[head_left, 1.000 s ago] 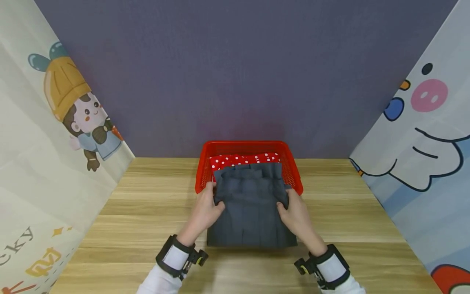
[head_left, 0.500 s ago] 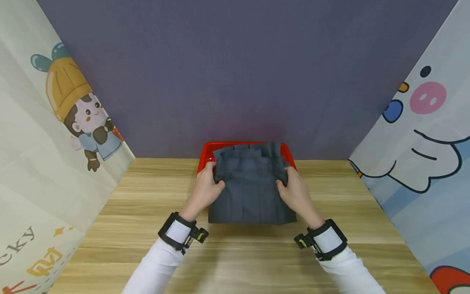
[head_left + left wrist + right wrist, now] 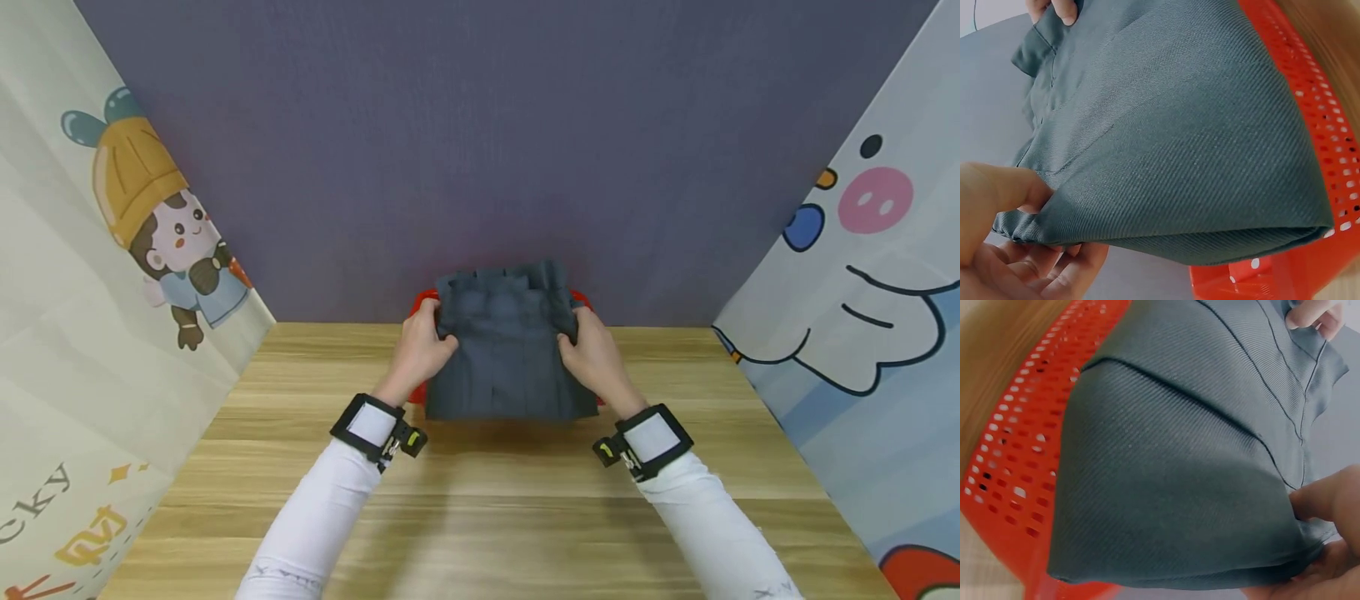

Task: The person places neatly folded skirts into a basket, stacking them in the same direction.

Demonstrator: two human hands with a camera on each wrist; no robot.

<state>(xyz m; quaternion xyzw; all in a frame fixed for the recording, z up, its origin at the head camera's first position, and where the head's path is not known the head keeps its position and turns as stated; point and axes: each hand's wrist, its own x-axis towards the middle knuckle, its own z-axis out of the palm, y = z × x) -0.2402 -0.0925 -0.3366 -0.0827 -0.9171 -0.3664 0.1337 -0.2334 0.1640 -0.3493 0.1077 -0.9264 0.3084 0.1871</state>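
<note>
A folded dark grey pleated skirt is held up between my two hands, over the red basket. My left hand pinches its left edge, thumb on top and fingers beneath, as the left wrist view shows. On the opposite edge, my right hand grips the cloth the same way. The skirt hides most of the red plastic basket, whose perforated wall shows in both wrist views. Below the fold, a bit of red cloth with white dots appears in the left wrist view.
The basket stands on a wood-grain table against a dark purple-grey back panel. Cartoon-printed sheets flank it, a left sheet and a right sheet.
Both hands have carried the skirt away from me and up, so it now covers nearly all of the basket in the head view. The dotted cloth there has gone out of sight behind it.
</note>
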